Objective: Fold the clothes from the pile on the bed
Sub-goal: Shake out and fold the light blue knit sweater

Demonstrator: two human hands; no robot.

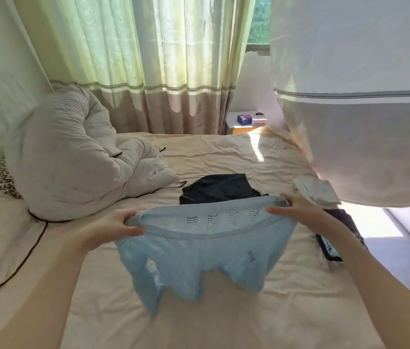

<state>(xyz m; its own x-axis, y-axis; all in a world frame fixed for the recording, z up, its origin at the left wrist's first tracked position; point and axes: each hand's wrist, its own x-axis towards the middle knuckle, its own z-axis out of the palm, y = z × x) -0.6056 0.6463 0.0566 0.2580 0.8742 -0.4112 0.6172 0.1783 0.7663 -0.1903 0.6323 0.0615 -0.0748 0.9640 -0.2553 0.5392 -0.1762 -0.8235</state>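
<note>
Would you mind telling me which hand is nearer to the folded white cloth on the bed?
Right. The right hand grips the light blue knit top just beside the folded white cloth; the left hand grips the top's opposite end, far across from it.

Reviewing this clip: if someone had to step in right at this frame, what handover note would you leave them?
Left hand grips one top corner of the light blue knit top; right hand grips the other. The top hangs spread between them above the bed sheet, not yet folded.
Beyond it a dark garment lies loose on the bed. A folded pale item sits to the right, and a dark patterned piece lies by the right forearm; whether that one is folded is unclear.
Left to do: lay the blue top flat, fold it, then the dark garment.
</note>
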